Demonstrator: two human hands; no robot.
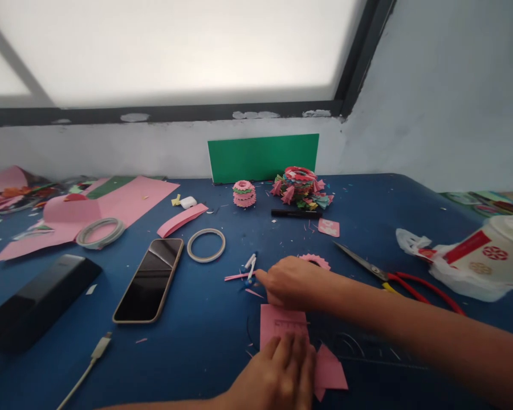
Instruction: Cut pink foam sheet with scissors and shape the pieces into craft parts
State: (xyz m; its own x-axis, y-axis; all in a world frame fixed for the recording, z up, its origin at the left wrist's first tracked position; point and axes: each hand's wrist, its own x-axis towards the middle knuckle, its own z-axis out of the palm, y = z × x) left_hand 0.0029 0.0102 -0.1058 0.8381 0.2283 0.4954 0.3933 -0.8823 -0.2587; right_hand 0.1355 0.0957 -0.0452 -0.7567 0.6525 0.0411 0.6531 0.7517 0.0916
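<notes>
My left hand lies flat with fingers stretched on a pink paper square near the front of the blue table. My right hand reaches left across the table, fingers curled, its fingertips at a thin pink paper strip and a small white and blue pen-like tool. Whether it grips either one is hidden. A pink scalloped paper ring lies just behind the right hand. More pink paper pieces sit beside the left hand.
A phone, a tape ring, a black box and a cable lie to the left. Red-handled scissors, a black marker, folded paper stacks, a green card and a plastic-wrapped cup stand farther back and right.
</notes>
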